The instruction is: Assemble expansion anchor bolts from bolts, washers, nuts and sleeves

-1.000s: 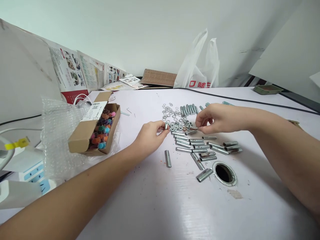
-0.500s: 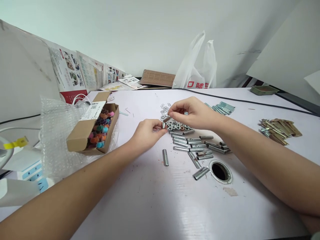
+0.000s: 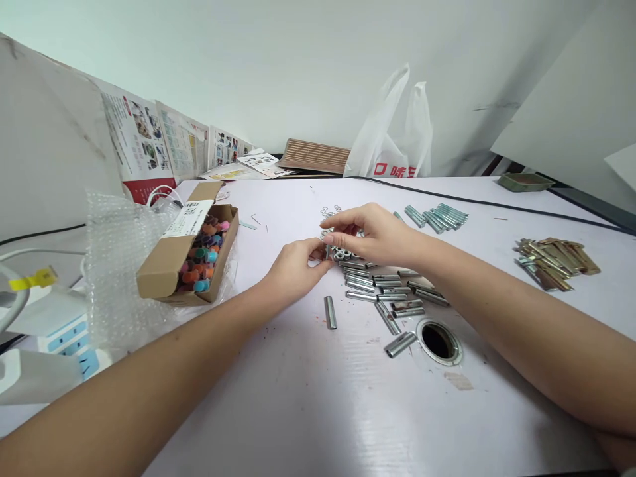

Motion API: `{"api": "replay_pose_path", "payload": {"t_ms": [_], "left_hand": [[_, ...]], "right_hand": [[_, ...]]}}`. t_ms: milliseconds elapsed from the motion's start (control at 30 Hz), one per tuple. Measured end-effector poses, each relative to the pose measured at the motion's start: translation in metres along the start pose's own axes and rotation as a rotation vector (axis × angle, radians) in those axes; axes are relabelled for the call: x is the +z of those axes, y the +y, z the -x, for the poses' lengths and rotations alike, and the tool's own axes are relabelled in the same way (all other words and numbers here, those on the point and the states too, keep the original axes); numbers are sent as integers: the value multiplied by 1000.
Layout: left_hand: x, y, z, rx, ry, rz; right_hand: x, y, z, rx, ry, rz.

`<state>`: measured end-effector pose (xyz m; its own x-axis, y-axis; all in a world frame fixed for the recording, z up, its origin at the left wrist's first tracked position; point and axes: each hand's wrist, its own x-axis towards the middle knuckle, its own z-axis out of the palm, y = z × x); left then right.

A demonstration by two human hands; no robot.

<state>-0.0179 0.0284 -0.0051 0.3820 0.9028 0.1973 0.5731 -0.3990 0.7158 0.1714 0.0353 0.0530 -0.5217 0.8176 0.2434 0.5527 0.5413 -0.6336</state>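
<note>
My left hand [image 3: 301,264] is closed, its thumb and fingers pinching a small shiny metal rod [image 3: 327,252], mostly hidden. Just above the rod, my right hand [image 3: 370,232] has its thumb and fingers curled together by the left fingertips. Whatever sits between the right fingertips is too small to make out. Beneath my hands lies a cluster of hex nuts [image 3: 342,255], with small washers [image 3: 325,212] behind it. Several silver metal sleeves [image 3: 360,287] lie nearer to me, and a single sleeve [image 3: 330,313] is apart on the left.
A cardboard box [image 3: 159,268] of colourful caps stands at left beside bubble wrap [image 3: 116,265]. Zinc-coloured bolts [image 3: 444,217] lie at the back right, brassy anchor bolts [image 3: 556,262] farther right. A round table hole [image 3: 440,341] is near my right forearm. A black cable [image 3: 477,197] crosses behind.
My right hand has moved slightly left and down, its fingertips now over the rod in my left hand. The sleeve-like piece seen at the right fingertips is now hidden.
</note>
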Motion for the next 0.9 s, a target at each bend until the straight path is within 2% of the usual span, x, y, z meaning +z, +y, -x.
{"api": "replay_pose_path", "payload": {"t_ms": [200, 267, 333, 433, 667, 900], "left_hand": [[0, 3, 5, -20, -5, 3], [0, 6, 5, -23, 19, 5], [0, 7, 6, -40, 68, 5], [0, 8, 5, -52, 134, 16], [-3, 7, 2, 5, 106, 1], [-5, 8, 0, -110, 67, 16]], "right_hand": [[-26, 3, 6, 41, 116, 19], [-31, 7, 8, 117, 55, 70], [-34, 13, 10, 196, -74, 133], [-35, 23, 12, 292, -199, 219], [-22, 42, 8, 347, -195, 357], [-16, 44, 2, 454, -203, 366]]}}
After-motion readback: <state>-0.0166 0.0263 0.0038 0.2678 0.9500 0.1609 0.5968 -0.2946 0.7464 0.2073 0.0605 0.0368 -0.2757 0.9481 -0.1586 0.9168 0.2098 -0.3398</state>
